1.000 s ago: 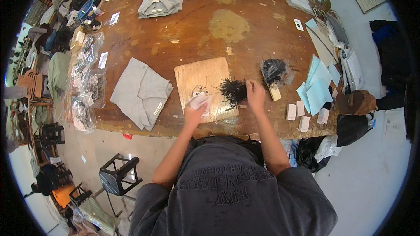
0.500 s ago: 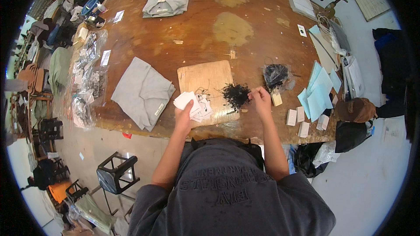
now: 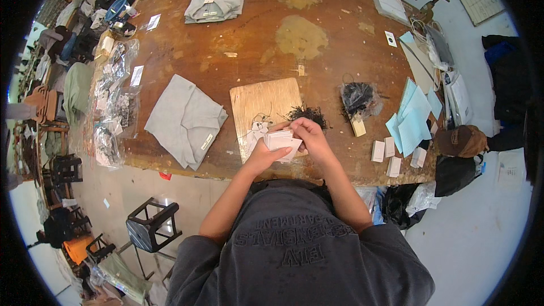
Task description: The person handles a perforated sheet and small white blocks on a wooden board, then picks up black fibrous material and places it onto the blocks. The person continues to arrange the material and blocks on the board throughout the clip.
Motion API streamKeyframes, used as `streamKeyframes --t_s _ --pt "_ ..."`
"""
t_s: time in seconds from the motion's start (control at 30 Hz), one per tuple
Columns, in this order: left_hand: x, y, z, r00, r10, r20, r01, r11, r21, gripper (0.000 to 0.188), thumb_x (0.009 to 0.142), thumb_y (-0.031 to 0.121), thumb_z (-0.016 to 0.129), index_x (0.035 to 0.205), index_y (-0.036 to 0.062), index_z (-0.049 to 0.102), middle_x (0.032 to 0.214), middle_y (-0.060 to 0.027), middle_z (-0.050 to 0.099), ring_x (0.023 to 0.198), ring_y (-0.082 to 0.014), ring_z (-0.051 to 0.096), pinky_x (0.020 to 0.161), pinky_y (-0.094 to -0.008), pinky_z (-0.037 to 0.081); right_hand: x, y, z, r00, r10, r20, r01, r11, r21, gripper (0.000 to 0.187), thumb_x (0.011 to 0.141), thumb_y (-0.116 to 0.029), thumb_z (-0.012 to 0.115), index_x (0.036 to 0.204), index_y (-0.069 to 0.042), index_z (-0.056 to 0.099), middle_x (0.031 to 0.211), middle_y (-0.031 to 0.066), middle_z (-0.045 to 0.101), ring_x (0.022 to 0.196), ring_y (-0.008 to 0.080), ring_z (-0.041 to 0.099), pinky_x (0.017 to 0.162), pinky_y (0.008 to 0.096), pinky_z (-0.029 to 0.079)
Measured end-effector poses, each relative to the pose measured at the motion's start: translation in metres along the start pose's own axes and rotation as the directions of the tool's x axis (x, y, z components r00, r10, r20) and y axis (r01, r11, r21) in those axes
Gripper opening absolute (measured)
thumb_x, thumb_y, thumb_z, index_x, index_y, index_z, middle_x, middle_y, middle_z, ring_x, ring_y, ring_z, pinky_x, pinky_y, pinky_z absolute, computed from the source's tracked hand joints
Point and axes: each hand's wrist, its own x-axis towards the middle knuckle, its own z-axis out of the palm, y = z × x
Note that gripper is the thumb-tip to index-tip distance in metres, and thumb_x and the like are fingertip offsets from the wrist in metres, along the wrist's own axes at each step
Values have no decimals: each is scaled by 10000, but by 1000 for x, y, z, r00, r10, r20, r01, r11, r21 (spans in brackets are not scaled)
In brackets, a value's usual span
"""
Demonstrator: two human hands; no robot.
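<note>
A fanned stack of white cards [image 3: 279,139], shaped like hang tags, is gripped in my left hand [image 3: 260,158] with the thumb on top. My right hand [image 3: 313,139] meets the stack at its right side, thumb and fingers pinched together. Whatever lies between those fingertips is too small to make out. Just beyond the right hand, a tangled pile of black strings [image 3: 311,114] rests at the edge of a light wooden board [image 3: 263,95]. Several white tags with dark strings [image 3: 258,127] lie on the board beside the left hand, partly covered by the stack.
On the brown table lie a folded grey garment [image 3: 184,119] at left and another grey garment [image 3: 218,0] farther back. At right are a plastic bag of black strings [image 3: 358,97], small white card blocks [image 3: 393,166], light blue sheets [image 3: 412,124] and a brown cap [image 3: 463,141].
My right hand has moved left from the black string pile to the cards. My left hand has shifted right with the stack, and both hands now meet over the board.
</note>
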Motion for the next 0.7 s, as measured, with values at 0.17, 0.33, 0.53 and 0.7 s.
streamKeyframes --t_s 0.17,0.33,0.53,0.7 --pt "-6 -1 -9 974 -223 -41 200 928 -314 532 807 37 690 1306 23 507 1174 -50 606 1065 -139 570 914 -283 461 -2 -9 5 977 -160 140 188 958 -217 192 939 -176 565 928 6 622 823 14 628 731 86 537 650 246 445" --pt "-7 -2 -19 965 -244 98 244 970 14 478 810 47 696 1259 7 536 1120 -52 629 1027 -136 581 886 -283 471 2 -11 -1 975 -61 214 144 906 -398 187 928 -179 578 927 -1 637 793 -15 613 690 70 493 590 234 410" --pt "-9 -13 -29 974 -227 -12 228 972 63 410 813 47 693 1195 -14 557 1057 -61 646 948 -155 617 830 -296 499 -2 -29 -18 972 -136 193 199 909 -366 184 907 -178 618 880 3 625 743 -14 598 678 74 500 600 242 422" --pt "-6 -22 -34 922 -226 -313 144 953 -266 385 831 39 665 1190 -23 539 1078 -80 631 972 -167 616 830 -300 495 4 -26 -21 884 -333 -328 455 776 438 196 935 -144 556 756 -67 547 671 41 536 736 151 556 725 333 485"
